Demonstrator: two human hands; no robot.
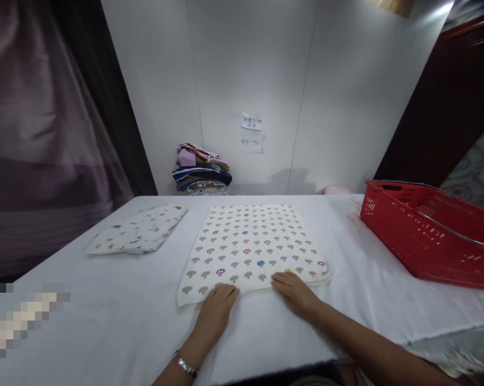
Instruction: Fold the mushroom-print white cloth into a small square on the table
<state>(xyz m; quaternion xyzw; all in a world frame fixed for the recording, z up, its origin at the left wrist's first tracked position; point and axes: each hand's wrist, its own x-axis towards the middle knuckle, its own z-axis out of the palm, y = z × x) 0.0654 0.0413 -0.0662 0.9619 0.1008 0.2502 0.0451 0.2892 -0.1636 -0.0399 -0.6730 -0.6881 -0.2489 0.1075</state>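
Observation:
A white cloth with a mushroom print [250, 244] lies spread flat in the middle of the white table [105, 316]. My left hand [217, 308] rests at the cloth's near edge with the fingers lying flat on it; a metal bracelet is on that wrist. My right hand [295, 292] lies on the same near edge further right, fingers stretched out and slightly curled over the hem. Neither hand holds anything lifted.
A folded white patterned cloth [139, 231] lies at the left of the table. A red plastic basket [431, 230] stands at the right. A stack of folded colourful fabrics [202, 174] sits against the back wall, beneath paper notes [251, 131].

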